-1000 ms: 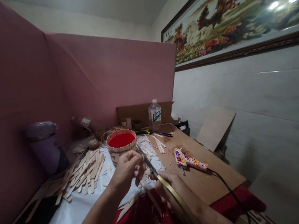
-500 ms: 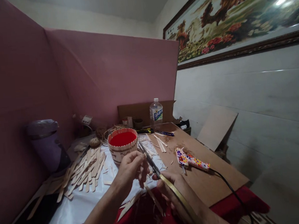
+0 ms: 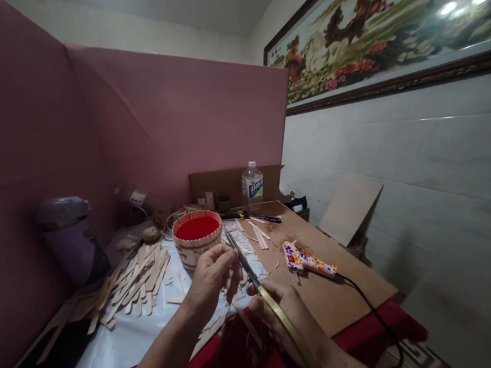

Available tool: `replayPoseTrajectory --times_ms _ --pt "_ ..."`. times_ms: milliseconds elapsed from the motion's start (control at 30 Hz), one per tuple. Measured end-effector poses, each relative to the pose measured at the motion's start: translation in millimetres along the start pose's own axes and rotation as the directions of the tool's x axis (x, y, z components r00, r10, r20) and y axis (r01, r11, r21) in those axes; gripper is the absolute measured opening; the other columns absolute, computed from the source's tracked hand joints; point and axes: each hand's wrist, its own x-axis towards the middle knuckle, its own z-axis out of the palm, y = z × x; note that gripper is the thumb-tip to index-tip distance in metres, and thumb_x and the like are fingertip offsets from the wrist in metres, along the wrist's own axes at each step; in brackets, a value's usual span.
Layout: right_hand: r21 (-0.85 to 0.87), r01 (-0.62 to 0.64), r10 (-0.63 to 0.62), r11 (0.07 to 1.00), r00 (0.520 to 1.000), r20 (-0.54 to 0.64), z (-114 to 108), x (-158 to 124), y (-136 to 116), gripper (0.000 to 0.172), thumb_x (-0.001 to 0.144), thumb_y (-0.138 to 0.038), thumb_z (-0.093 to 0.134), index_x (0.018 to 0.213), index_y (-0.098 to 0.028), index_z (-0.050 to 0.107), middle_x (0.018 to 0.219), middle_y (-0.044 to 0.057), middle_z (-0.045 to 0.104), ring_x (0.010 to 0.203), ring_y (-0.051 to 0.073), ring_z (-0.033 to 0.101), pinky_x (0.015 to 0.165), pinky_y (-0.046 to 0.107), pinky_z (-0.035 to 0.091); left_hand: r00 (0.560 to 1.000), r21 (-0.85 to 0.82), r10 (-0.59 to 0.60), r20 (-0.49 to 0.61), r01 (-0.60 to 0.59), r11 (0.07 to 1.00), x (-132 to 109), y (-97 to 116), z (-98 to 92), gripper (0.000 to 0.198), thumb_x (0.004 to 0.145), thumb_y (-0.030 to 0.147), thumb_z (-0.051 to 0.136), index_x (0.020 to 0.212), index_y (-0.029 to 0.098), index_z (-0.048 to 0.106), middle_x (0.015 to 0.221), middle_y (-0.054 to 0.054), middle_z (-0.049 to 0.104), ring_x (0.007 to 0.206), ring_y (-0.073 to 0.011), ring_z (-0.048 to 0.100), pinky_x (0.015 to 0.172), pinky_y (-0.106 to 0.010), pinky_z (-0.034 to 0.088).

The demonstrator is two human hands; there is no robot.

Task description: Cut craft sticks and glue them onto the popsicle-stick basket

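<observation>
In front of me my right hand (image 3: 276, 306) is wrapped round a pair of scissors (image 3: 253, 278) with long gold-coloured handles and dark blades pointing away from me. Beside the blades, my left hand (image 3: 216, 271) is closed in a pinch. Whatever sits between its fingertips is too small to make out. Just beyond that hand stands a round pot (image 3: 197, 250) with a red inside, its outside covered in pale wooden pieces. A split wooden stick (image 3: 248, 324) lies below the hands, over dark red cloth.
Many flat craft sticks (image 3: 138, 280) are heaped on white sheeting at the left. A flower-patterned glue gun (image 3: 309, 261) lies on the brown board, its black cord running off right. Behind are a plastic bottle (image 3: 252, 186), a cutter (image 3: 269, 219) and a ball of twine (image 3: 151, 234).
The view has turned slightly, so the scene sits a little further left. Both hands keep nearly the same pose, with the scissor blades still beside the left fingertips.
</observation>
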Motion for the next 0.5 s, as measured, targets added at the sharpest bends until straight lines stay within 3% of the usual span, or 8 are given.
replayPoseTrajectory --times_ms 233,500 --pt "0.099 -0.059 0.057 0.993 0.998 0.025 0.9 -2.9 -0.1 0.06 0.069 -0.075 0.043 0.086 -0.017 0.05 0.06 -0.003 0.046 0.045 0.006 0.036 0.04 0.017 0.029 0.999 -0.021 -0.032 0.027 0.033 0.999 -2.7 4.6 3.8 0.021 0.076 0.029 0.053 0.062 0.016 0.044 0.047 0.002 0.055 0.026 -0.005 0.038 0.025 -0.015 0.019" --pt "0.096 -0.03 0.029 0.995 1.0 0.008 5.9 0.9 -3.8 0.062 0.064 -0.075 0.048 0.082 -0.016 0.051 0.055 -0.006 0.036 0.045 0.005 0.03 0.038 0.017 0.026 1.0 0.002 -0.018 0.019 0.018 1.0 -4.0 2.2 4.6 0.021 0.077 0.03 0.052 0.062 0.016 0.045 0.046 0.001 0.057 0.025 -0.0046 0.038 0.027 -0.014 0.016"
